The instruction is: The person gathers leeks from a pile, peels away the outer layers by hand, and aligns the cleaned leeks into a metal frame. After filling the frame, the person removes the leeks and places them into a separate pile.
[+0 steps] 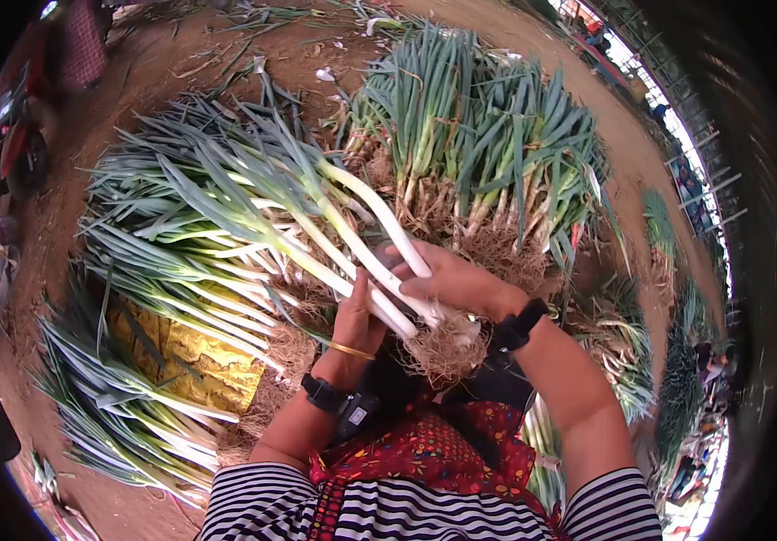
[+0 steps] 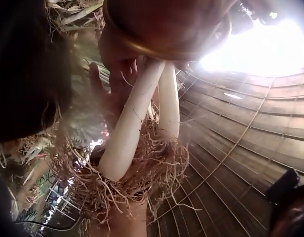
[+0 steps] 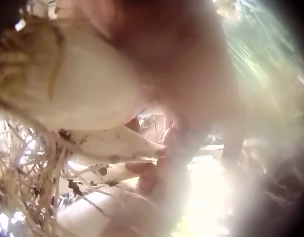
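Several long green onions (image 1: 338,236) with thick white stalks and blue-green leaves slant up and left in the head view, root ends toward the body. My left hand (image 1: 359,322) grips the stalks from the left, with its thumb upright against them. From the right, my right hand (image 1: 462,285) holds the stalks near their lower ends, its thumb across one of them. Tangled brown roots (image 1: 445,357) hang just below both hands. In the left wrist view, two white stalks (image 2: 134,121) run down from the left hand into the roots. The right wrist view is blurred, with a white stalk (image 3: 88,81) close to the lens.
More green onions (image 1: 163,239) lie in a wide heap at the left, partly beside a yellow sheet (image 1: 213,356). Upright bundles (image 1: 488,135) stand on the soil ahead, roots down. Further bundles (image 1: 618,338) lie at the right. A red vehicle (image 1: 23,108) is at the far left.
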{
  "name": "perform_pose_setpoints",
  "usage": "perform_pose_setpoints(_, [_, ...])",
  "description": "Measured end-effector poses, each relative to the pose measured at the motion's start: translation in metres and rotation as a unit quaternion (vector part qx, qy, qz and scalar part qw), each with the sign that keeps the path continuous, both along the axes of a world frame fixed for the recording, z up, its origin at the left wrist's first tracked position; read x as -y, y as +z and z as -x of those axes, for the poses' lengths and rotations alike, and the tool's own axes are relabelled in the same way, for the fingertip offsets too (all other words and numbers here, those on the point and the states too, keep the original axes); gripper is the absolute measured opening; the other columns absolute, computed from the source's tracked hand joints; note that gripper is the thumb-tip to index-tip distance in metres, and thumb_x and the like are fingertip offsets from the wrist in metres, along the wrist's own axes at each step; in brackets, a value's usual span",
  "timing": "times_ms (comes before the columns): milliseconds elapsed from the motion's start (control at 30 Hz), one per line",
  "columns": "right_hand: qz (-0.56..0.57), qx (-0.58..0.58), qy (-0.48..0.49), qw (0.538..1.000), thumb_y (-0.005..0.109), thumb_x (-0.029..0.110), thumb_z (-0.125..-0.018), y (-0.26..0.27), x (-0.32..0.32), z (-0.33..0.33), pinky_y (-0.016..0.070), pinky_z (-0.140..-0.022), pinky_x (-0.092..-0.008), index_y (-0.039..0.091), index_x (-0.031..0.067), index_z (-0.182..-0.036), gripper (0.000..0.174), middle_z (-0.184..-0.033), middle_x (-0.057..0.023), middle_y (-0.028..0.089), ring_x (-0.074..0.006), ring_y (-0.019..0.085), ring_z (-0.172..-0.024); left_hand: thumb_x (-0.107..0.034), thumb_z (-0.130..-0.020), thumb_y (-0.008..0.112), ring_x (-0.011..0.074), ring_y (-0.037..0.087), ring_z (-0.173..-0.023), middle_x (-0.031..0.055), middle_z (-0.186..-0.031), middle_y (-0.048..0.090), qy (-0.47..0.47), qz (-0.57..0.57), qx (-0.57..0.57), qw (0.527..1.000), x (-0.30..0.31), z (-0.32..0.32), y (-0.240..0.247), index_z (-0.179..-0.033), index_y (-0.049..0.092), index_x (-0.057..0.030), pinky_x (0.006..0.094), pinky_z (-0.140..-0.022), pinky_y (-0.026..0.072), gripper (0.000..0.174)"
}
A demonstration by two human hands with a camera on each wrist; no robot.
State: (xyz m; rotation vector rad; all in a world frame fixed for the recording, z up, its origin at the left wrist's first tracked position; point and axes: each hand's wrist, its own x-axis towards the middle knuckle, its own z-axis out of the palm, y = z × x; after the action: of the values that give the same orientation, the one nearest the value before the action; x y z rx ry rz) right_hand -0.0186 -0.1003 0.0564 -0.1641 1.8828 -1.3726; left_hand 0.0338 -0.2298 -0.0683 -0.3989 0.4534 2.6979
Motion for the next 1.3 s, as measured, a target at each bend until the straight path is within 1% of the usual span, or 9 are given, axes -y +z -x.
perform_pose_setpoints(100, [-0.068,-0.168,0.158,0.971,0.058,0.014,-0.081,0.001,-0.015,-0.024,0.0281,-0.103,-0.032,0.03,-0.002,-0.134,0.062,-0.127,-0.0173,0.043,-0.0252,0.041,-0.118,-0.042,-0.094,0.039,0.0281,0.052,-0.109,0.0145,-0.118,0.052,-0.036,-0.075,-0.029,0.996,-0.009,-0.015,0.01,-0.125,0.04,-0.0001,0.0419,-0.098,0.04,0.052])
perform_pose_setpoints(267, [-0.13,-0.12,0.143,0.974,0.065,0.018,-0.075,0.03,-0.017,-0.063,0.0264,-0.104,-0.0321,0.025,-0.0018,-0.136,0.076,-0.131,-0.022,0.039,-0.0261,0.038,-0.122,-0.04,-0.094,0.041,0.0243,0.051,-0.11,0.0107,-0.118,0.052,-0.112,-0.082,-0.012,0.99,-0.028,-0.036,0.033,-0.124,0.041,-0.0029,0.04,-0.097,0.0406,0.047])
perform_pose_setpoints(367, [-0.312,-0.025,0.167,0.935,0.068,0.021,-0.072,0.055,-0.016,-0.079,0.0243,-0.105,-0.0328,0.017,-0.0008,-0.139,0.087,-0.134,-0.0219,0.034,-0.0264,0.033,-0.126,-0.042,-0.092,0.045,0.0244,0.052,-0.108,0.0091,-0.116,0.054,-0.061,-0.141,-0.054,0.987,-0.051,-0.044,0.031,-0.124,0.044,-0.0043,0.0422,-0.099,0.0385,0.049])
perform_pose_setpoints(500, [-0.116,-0.198,0.151,0.962,0.058,0.013,-0.073,0.069,-0.055,-0.112,0.0447,-0.085,-0.0363,0.015,0.0001,-0.139,0.08,-0.12,-0.0228,0.048,-0.0261,0.056,-0.101,-0.045,-0.091,0.044,0.0277,0.052,-0.105,0.0129,-0.111,0.055,-0.015,-0.193,-0.052,0.98,-0.037,-0.033,0.05,-0.118,0.047,-0.0013,0.0427,-0.094,0.0423,0.051])
perform_pose_setpoints(600, [-0.124,-0.241,0.202,0.941,0.057,0.013,-0.074,0.115,-0.068,-0.154,0.0245,-0.105,-0.0343,0.012,0.0011,-0.141,0.081,-0.138,-0.0223,0.028,-0.029,0.034,-0.126,-0.038,-0.084,0.06,0.0315,0.05,-0.109,0.0182,-0.114,0.051,0.024,-0.281,0.085,0.956,-0.014,-0.007,0.038,-0.119,0.043,0.0019,0.0458,-0.098,0.0393,0.055])
perform_pose_setpoints(700, [-0.18,-0.168,0.144,0.958,0.061,0.019,-0.075,0.137,-0.074,-0.195,0.0236,-0.105,-0.0353,0.013,-0.0012,-0.14,0.084,-0.137,-0.0217,0.03,-0.0301,0.033,-0.127,-0.021,-0.077,0.069,0.0346,0.05,-0.111,0.0192,-0.11,0.053,-0.012,-0.295,0.057,0.954,-0.04,-0.022,0.043,-0.116,0.046,0.0009,0.0486,-0.097,0.0411,0.051])
perform_pose_setpoints(800, [-0.257,-0.216,0.123,0.934,0.059,0.015,-0.075,0.144,-0.084,-0.228,0.0293,-0.102,-0.0358,0.01,-0.0009,-0.141,0.084,-0.135,-0.0233,0.033,-0.0322,0.039,-0.122,-0.019,-0.079,0.066,0.0328,0.052,-0.107,0.0166,-0.111,0.054,-0.09,-0.332,0.005,0.939,-0.051,-0.034,0.071,-0.116,0.048,-0.0019,0.0472,-0.091,0.0463,0.044])
perform_pose_setpoints(900, [-0.338,-0.25,0.089,0.903,0.061,0.007,-0.072,0.152,-0.093,-0.255,0.0459,-0.088,-0.0411,0.004,0.0031,-0.141,0.089,-0.118,-0.0273,0.049,-0.0424,0.055,-0.101,-0.021,-0.081,0.064,0.0304,0.055,-0.103,0.0153,-0.11,0.055,-0.135,-0.331,-0.052,0.932,-0.063,-0.036,0.096,-0.116,0.048,-0.0024,0.0429,-0.083,0.0512,0.042])
perform_pose_setpoints(1300, [-0.363,-0.493,-0.039,0.789,0.062,0.007,-0.071,0.074,-0.147,-0.291,0.0529,-0.068,-0.0405,0.02,0.0051,-0.139,0.08,-0.118,-0.0229,0.051,-0.0384,0.059,-0.088,-0.017,-0.08,0.059,0.0244,0.056,-0.097,0.0129,-0.109,0.055,-0.162,-0.187,-0.245,0.937,-0.103,-0.034,0.154,-0.126,0.042,-0.0003,0.0373,-0.087,0.0469,0.052])
